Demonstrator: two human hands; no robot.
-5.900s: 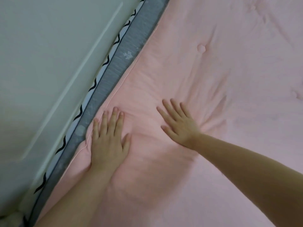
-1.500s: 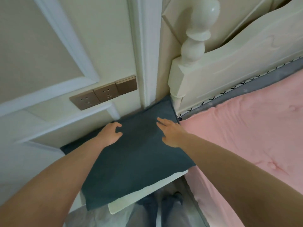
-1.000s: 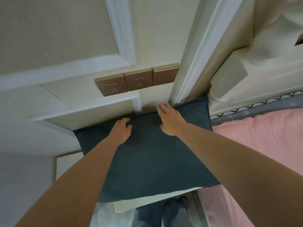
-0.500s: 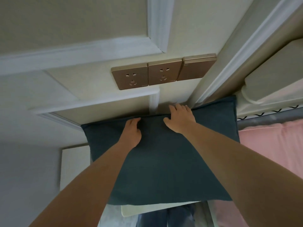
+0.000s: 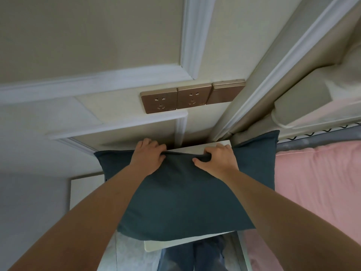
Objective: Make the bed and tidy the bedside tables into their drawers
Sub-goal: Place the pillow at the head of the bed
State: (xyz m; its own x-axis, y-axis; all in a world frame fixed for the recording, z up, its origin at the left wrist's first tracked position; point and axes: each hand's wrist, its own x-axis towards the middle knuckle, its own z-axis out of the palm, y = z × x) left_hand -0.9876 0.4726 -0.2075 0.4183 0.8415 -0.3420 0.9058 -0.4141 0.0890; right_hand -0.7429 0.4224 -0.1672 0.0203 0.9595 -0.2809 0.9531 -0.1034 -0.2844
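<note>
A dark teal pillow (image 5: 181, 198) lies on the white bedside table (image 5: 197, 242), covering most of its top. My left hand (image 5: 147, 156) grips the pillow's far edge near the wall, fingers curled over it. A short way to the right, my right hand (image 5: 217, 160) pinches the same edge, and the fabric bunches between thumb and fingers. The far edge is lifted a little, so a strip of the table top shows behind it. The pink quilt (image 5: 316, 184) covers the bed on the right.
Three gold wall sockets (image 5: 192, 96) sit on the panelled wall just above the pillow. The cream headboard post (image 5: 304, 106) stands at the right. A grey mattress edge (image 5: 320, 138) runs behind the quilt. My legs and the floor show below the table.
Both hands went from lying flat on the pillow to curling round its far edge. That edge has come up and toward me, baring the table top behind it.
</note>
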